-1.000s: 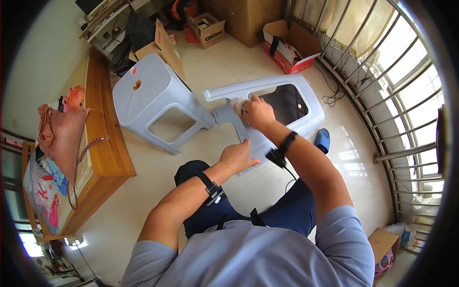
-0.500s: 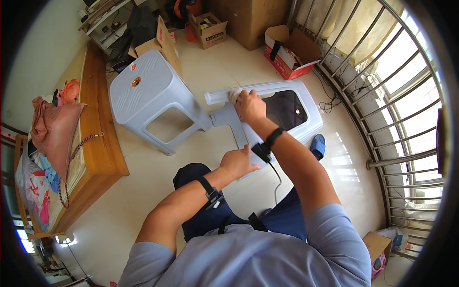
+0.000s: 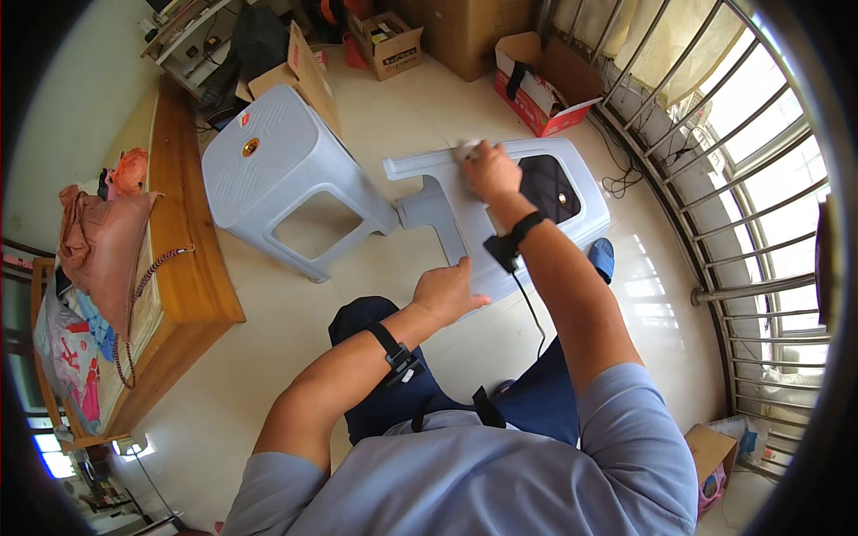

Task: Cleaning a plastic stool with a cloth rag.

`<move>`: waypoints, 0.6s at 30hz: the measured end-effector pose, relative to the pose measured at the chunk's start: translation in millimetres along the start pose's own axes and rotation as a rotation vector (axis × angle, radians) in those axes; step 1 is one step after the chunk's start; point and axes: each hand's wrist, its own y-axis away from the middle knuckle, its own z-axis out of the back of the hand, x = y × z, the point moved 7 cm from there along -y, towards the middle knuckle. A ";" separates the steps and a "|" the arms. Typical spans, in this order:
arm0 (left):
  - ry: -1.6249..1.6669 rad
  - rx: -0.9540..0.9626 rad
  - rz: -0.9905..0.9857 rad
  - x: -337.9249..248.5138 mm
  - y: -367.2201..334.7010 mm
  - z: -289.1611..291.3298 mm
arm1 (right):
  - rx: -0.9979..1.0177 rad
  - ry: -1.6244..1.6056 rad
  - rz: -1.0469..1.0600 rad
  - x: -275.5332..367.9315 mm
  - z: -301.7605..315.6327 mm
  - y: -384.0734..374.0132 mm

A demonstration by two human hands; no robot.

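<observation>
A light blue-grey plastic stool lies on its side in front of me, its legs toward the left. My left hand grips the end of its near leg, thumb and index finger on either side; the other fingers are mostly hidden. My right hand presses a whitish cloth onto the stool's far leg, beside the dark opening. The hand covers most of the cloth. To the left a matching plastic stool stands upright, one leg close to the lying stool.
A wooden bed frame with a brown bag and clothes stands left. Cardboard boxes and a red-and-white box are at the back. Metal railings curve along the right, near loose cables and a blue slipper.
My right hand has slid the cloth to the right and slightly away along the lying stool's far leg. My left hand keeps its grip on the near leg.
</observation>
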 end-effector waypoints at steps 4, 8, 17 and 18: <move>0.018 0.104 0.042 3.4 -2.2 -12.9 | 0.020 0.015 0.087 18.2 -14.3 4.9; 0.023 0.059 0.042 7.7 10.3 -13.1 | 0.017 0.013 0.332 40.1 -32.2 26.7; 0.044 0.091 0.050 0.3 -0.3 -14.5 | -0.084 -0.079 0.505 47.2 -38.1 35.5; 0.043 0.077 0.060 4.3 1.0 -13.9 | -0.049 -0.114 0.530 49.0 -39.1 35.4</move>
